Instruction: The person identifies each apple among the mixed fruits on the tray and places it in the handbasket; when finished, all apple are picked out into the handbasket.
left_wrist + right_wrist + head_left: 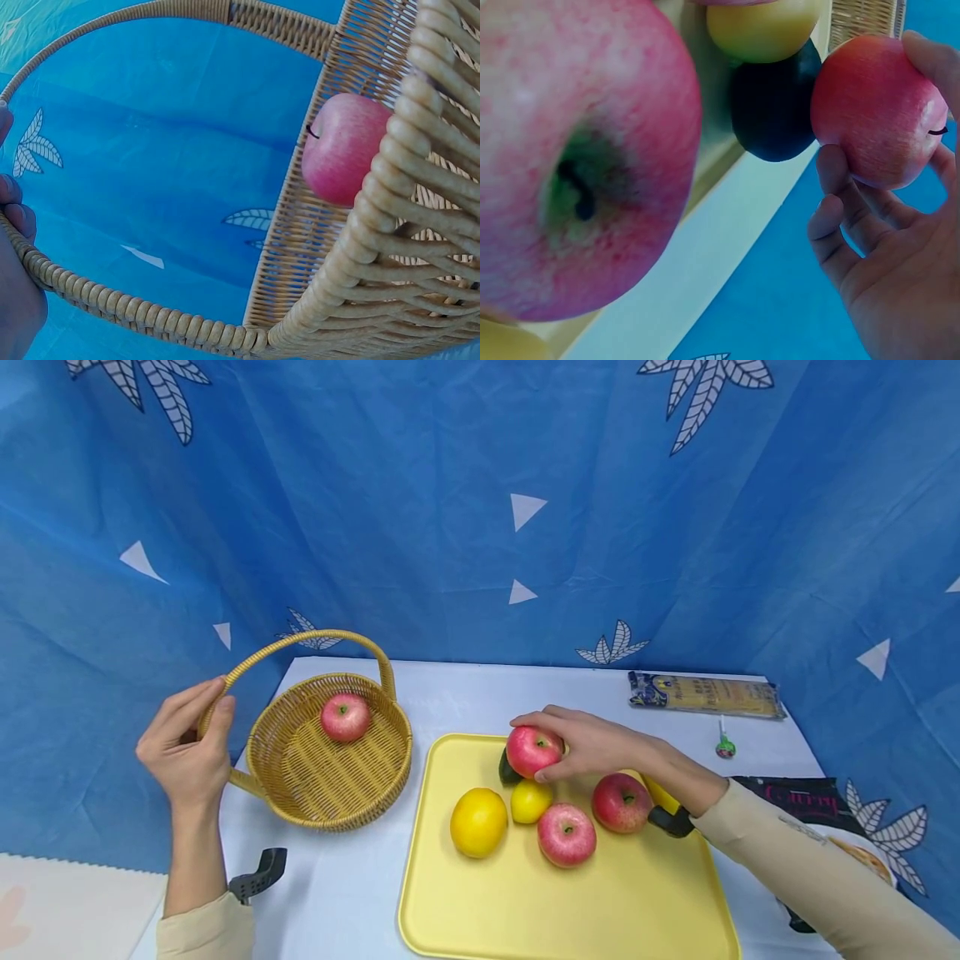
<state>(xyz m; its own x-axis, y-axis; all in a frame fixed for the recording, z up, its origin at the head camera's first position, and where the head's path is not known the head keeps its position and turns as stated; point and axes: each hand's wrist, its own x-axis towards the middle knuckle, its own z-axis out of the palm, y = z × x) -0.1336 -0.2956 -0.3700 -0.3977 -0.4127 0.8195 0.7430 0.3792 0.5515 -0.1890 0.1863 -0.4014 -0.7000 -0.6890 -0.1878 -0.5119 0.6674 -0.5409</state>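
My left hand (191, 743) grips the arched handle (300, 639) of a round wicker basket (405, 760), its fingers and thumb curled round the side of the arch. One pink apple (345, 717) lies inside the basket, also plain in the left wrist view. Over the back of the yellow tray (555, 910), my right hand (588, 743) holds a red apple (534, 751) between thumb and fingers. Below that apple sit a dark, avocado-like fruit (774, 105) and a lemon (531, 801). Nearer the front are an orange-yellow fruit (478, 822), a pink apple (567, 835) and a darker red apple (622, 802).
A yellow fruit (660, 792) shows partly behind the right wrist. At the back right lie a pack of dry noodles (705, 694) and a green lollipop (724, 747). A black food packet (802, 797) is partly covered by the right sleeve. Blue cloth hangs behind the white table.
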